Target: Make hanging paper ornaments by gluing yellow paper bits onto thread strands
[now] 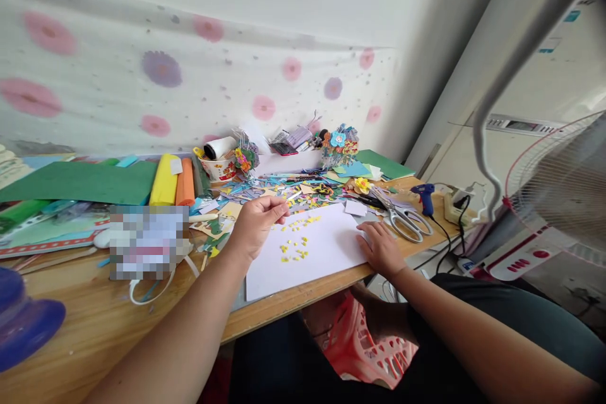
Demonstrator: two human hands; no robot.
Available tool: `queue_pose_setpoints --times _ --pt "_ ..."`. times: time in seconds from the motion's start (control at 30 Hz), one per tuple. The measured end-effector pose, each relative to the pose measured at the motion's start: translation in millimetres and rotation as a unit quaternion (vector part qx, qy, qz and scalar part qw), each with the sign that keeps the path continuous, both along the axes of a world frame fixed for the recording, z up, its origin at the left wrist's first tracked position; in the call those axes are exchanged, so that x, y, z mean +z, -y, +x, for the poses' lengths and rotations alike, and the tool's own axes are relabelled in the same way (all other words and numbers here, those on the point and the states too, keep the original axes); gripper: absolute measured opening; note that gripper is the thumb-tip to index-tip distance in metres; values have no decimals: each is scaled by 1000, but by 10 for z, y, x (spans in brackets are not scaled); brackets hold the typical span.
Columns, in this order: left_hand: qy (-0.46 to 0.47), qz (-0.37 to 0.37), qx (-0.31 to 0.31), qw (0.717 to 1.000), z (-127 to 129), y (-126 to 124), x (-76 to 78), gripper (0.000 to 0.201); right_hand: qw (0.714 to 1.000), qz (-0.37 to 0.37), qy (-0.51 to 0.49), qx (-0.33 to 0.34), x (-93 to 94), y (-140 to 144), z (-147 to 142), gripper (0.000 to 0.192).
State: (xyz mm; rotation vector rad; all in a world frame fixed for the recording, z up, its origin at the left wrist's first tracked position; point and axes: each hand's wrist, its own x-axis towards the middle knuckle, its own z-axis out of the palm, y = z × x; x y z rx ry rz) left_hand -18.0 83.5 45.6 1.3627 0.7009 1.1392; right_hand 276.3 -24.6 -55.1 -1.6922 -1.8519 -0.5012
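A white sheet of paper (331, 255) lies at the front of the table, with small yellow paper bits (296, 249) scattered in loose groups on it. My left hand (258, 221) is over the sheet's left side, thumb and fingers pinched together; whatever sits between the fingertips is too small to make out. On the sheet's right edge my right hand (382, 249) rests palm down, fingers stretched out and holding nothing. Just behind it is a small white square of paper (355, 208). Large scissors (404, 218) lie to the right of that hand.
Colourful paper scraps (274, 192) cover the table behind the sheet. A blue glue gun (425, 197) stands at the right with its cord hanging down. Yellow (165, 182) and orange rolls (185, 182) lie left of a paper tub (220, 169). A fan (558, 189) stands at far right.
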Motion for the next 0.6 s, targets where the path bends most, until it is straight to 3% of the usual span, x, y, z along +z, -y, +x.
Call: queue_pose_setpoints --times 0.23,0.4,0.6 --pt "-49 5 6 999 43 -40 -78 22 998 -11 -33 49 120 -22 33 22" --pt "-83 -6 9 996 45 -101 -187 18 982 -18 -46 182 388 -153 -49 15" --pt "-118 -35 27 992 44 -179 -319 16 949 -56 -93 295 588 -591 -220 14"
